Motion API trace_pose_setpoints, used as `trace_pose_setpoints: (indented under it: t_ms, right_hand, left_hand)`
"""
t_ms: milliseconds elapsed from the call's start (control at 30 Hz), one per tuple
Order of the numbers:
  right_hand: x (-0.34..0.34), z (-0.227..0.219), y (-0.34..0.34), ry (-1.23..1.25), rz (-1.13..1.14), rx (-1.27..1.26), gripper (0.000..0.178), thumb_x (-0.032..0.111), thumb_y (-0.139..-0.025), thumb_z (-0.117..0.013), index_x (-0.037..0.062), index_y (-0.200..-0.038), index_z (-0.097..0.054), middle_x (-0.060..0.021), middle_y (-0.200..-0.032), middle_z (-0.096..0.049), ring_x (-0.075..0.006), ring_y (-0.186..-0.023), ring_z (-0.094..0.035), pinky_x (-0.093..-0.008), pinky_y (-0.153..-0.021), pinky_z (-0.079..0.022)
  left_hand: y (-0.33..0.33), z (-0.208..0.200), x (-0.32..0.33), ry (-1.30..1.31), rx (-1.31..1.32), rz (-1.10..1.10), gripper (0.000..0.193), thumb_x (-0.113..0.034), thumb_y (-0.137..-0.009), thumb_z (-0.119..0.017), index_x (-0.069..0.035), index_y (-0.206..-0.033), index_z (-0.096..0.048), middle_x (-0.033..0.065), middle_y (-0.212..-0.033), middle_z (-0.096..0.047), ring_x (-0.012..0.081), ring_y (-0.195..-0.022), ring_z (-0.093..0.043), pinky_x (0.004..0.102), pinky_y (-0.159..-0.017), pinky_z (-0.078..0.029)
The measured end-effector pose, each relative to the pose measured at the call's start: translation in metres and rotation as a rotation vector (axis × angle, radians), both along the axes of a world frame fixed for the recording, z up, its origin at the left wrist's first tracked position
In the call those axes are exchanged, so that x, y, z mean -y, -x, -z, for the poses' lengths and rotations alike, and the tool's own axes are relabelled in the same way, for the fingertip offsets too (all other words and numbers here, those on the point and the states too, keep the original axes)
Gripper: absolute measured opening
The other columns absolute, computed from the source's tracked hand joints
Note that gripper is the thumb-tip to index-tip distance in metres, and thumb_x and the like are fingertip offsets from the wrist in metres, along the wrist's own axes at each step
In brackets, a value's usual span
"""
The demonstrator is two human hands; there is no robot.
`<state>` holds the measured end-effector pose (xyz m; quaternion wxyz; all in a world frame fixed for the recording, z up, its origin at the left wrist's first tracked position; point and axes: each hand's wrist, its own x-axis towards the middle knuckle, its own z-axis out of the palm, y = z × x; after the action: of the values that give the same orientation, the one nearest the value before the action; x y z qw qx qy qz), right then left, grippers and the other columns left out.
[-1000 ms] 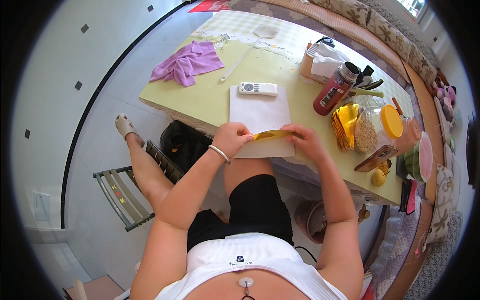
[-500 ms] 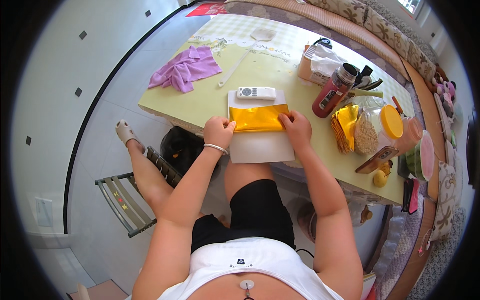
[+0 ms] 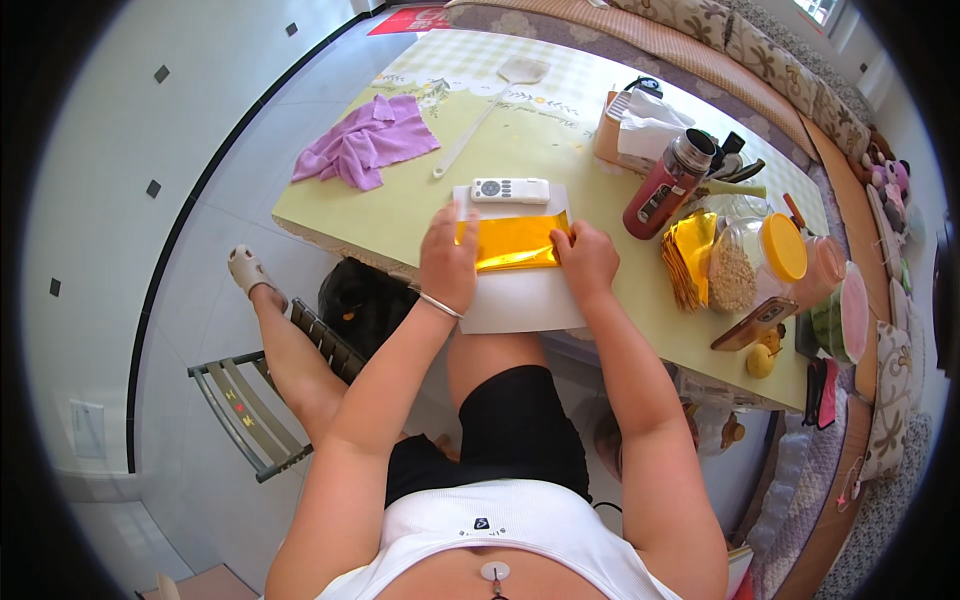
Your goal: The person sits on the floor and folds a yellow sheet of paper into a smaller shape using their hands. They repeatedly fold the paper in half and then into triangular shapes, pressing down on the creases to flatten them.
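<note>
A folded strip of shiny gold foil paper (image 3: pixel 515 243) lies across a stack of white paper (image 3: pixel 515 303) at the table's near edge. Flat over the strip's left end rests my left hand (image 3: pixel 448 262), its fingers stretched away from me. My right hand (image 3: pixel 587 255) pinches the right end between thumb and bent fingers. Just beyond the strip, a white remote control (image 3: pixel 510 190) lies on the far part of the paper. More folded gold foil pieces (image 3: pixel 690 255) are stacked to the right of my right hand.
A purple cloth (image 3: pixel 370 140) and a long-handled spatula (image 3: pixel 490 115) lie on the far left of the table (image 3: pixel 400 215). On the right stand a red thermos (image 3: pixel 660 195), a yellow-lidded jar (image 3: pixel 745 265), a phone (image 3: pixel 753 325), a yellow fruit (image 3: pixel 760 361) and a cut watermelon (image 3: pixel 842 315).
My left hand has gone from pinching the foil's left corner to lying flat over that end. My right hand keeps its grip, and the strip's near edge now tilts slightly.
</note>
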<state>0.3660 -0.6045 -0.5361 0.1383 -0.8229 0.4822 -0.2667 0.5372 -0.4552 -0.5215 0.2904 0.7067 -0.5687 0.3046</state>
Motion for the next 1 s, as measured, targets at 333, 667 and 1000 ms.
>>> trace_pose_setpoints:
  t_ms: [333,667,1000]
  right_hand:
    - [0.003,0.004,-0.001,0.083,0.014,-0.012,0.041,0.034,-0.086,-0.076,0.0083,-0.117,-0.066,-0.0134,-0.112,-0.068,-0.0312,-0.107,-0.063,-0.0456,-0.089,-0.05]
    - [-0.036,0.001,0.038,0.039,-0.644,-0.382,0.086,0.058,-0.096,-0.053,0.0053,-0.159,-0.028,-0.0147,-0.166,-0.026,-0.0278,-0.155,-0.02,-0.0461,-0.126,-0.014]
    - [-0.004,-0.014,0.031,-0.229,-0.457,0.321,0.048,0.009,-0.094,-0.066,-0.0029,-0.138,-0.054,-0.0171,-0.107,-0.069,-0.0241,-0.093,-0.068,-0.0374,-0.08,-0.054]
  left_hand:
    - [0.016,0.001,-0.006,-0.628,-0.152,0.356,0.071,-0.064,-0.092,-0.057,-0.017,-0.146,-0.054,0.0307,-0.153,-0.039,0.0469,-0.144,-0.036,0.0547,-0.119,-0.029]
    - [0.015,0.013,-0.032,-0.737,-0.138,0.211,0.09,-0.069,-0.09,-0.054,-0.016,-0.159,-0.032,0.0217,-0.166,-0.02,0.0386,-0.154,-0.019,0.058,-0.122,-0.013]
    - [-0.065,0.01,0.007,-0.478,-0.519,0.042,0.055,-0.021,-0.074,-0.084,-0.007,-0.124,-0.065,0.0162,-0.129,-0.064,0.0345,-0.122,-0.056,0.0413,-0.105,-0.046]
